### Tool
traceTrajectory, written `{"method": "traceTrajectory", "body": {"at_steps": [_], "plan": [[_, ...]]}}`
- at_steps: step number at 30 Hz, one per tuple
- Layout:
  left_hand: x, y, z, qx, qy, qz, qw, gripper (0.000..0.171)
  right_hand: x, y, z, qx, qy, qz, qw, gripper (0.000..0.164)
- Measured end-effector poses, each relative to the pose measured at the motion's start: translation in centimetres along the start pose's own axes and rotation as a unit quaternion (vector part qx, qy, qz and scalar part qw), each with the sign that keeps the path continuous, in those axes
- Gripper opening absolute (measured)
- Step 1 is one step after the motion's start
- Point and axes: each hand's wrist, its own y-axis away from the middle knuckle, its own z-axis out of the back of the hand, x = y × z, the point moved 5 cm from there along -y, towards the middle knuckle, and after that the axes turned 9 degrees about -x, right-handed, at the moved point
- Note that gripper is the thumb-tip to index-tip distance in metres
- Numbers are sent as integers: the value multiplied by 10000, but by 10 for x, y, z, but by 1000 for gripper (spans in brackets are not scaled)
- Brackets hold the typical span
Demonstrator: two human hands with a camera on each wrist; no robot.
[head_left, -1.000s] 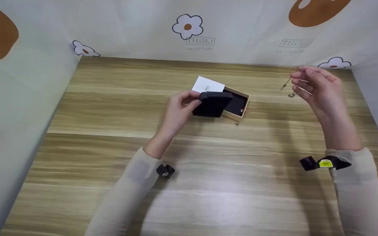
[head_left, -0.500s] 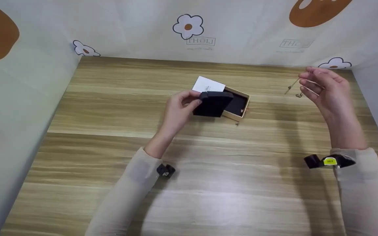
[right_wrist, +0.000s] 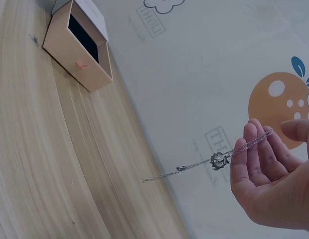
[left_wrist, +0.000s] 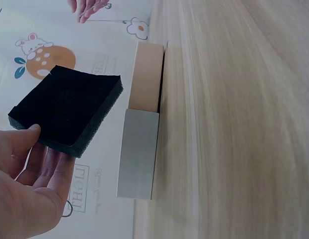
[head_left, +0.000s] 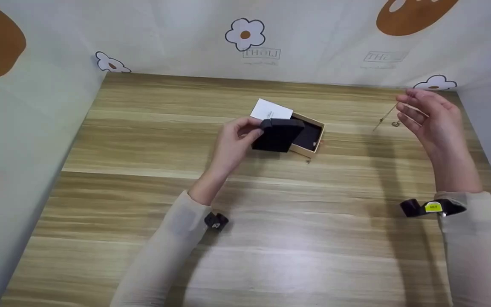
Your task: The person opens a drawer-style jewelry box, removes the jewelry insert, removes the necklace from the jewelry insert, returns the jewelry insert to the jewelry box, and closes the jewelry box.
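My left hand [head_left: 236,138] pinches a black foam pad [head_left: 276,137] by one edge between thumb and fingers. The pad is held tilted above the table, partly in front of the box; the left wrist view shows its flat face and a slit at a corner [left_wrist: 65,107]. My right hand [head_left: 437,117], raised at the right, holds a thin chain necklace [right_wrist: 197,163] between thumb and fingers. The chain hangs down with an openwork round pendant [right_wrist: 219,160] and a smaller charm [right_wrist: 181,168] on it.
Beneath and behind the pad sits a small drawer box, its white sleeve [head_left: 271,110] partly off the tan drawer [head_left: 320,138], which has a dark lining. A tiny dark object [head_left: 308,161] lies in front of it. Patterned cloth walls [head_left: 164,38] border the wooden table [head_left: 143,213].
My right hand has drifted to the right with the necklace, and the hanging chain has swung slightly. The left hand and foam pad stay nearly still.
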Motion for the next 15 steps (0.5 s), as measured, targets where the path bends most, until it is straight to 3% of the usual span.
{"method": "traceTrajectory", "body": {"at_steps": [15], "plan": [[1, 0, 0, 60, 54, 25, 10000, 15, 0, -7, 18, -165, 171, -96, 9997, 15]]}}
